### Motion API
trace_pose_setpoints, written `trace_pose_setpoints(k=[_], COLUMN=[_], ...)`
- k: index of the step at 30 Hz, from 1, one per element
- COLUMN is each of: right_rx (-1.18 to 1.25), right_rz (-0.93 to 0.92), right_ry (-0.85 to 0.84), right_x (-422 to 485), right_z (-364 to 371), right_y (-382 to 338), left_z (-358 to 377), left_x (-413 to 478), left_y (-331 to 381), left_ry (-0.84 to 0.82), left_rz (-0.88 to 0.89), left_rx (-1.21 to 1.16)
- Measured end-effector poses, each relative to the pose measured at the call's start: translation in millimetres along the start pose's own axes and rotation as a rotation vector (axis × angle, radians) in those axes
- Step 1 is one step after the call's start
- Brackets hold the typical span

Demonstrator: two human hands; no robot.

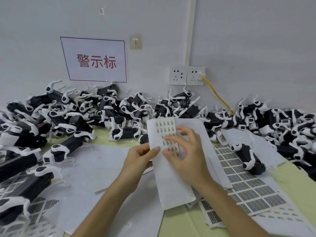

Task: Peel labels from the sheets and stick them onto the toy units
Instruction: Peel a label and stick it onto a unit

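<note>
A white label sheet (172,183) with small black printed labels near its top is held up over the table. My left hand (140,158) grips its left edge between thumb and fingers. My right hand (186,151) lies on the sheet's printed area, fingertips spread over the labels; whether a label is lifted under them is hidden. Black-and-white toy units (71,146) lie heaped along the wall and at the left. One toy unit (248,156) rests alone on the sheets at the right.
Loose label sheets (246,183) with grids of labels cover the yellow-green table (294,183) to the right and lower left. Two wall sockets (187,75) with a yellow cable (218,94) sit behind the pile. A red-lettered sign (95,60) hangs on the wall.
</note>
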State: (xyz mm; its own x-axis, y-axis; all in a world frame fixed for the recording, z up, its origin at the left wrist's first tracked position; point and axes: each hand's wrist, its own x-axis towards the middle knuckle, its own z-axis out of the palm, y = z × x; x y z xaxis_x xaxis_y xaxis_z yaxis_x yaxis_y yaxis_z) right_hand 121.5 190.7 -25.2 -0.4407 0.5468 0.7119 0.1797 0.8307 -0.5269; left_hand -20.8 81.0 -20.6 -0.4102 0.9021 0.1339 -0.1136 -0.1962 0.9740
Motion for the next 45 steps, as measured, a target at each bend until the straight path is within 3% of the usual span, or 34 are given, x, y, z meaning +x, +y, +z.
trace_pose_setpoints(k=[4,13,45], right_rx=[-0.028,0.152,0.202], right_rz=[-0.018,-0.031,0.017], right_ry=[0.0,0.008,0.054], right_x=[-0.3,-2.3,4.6], right_z=[-0.8,-2.6,-8.6], right_y=[-2.3,-4.6,-2.9], left_z=[1.5,3.1,5.3], left_x=[-1.7,-4.0,-2.4], left_y=[1.1,-1.0,1.9], left_ry=[-0.031,-0.109,-0.05], left_rz=[-0.027,0.004,-0.012], left_rx=[-0.059,-0.006,0.0])
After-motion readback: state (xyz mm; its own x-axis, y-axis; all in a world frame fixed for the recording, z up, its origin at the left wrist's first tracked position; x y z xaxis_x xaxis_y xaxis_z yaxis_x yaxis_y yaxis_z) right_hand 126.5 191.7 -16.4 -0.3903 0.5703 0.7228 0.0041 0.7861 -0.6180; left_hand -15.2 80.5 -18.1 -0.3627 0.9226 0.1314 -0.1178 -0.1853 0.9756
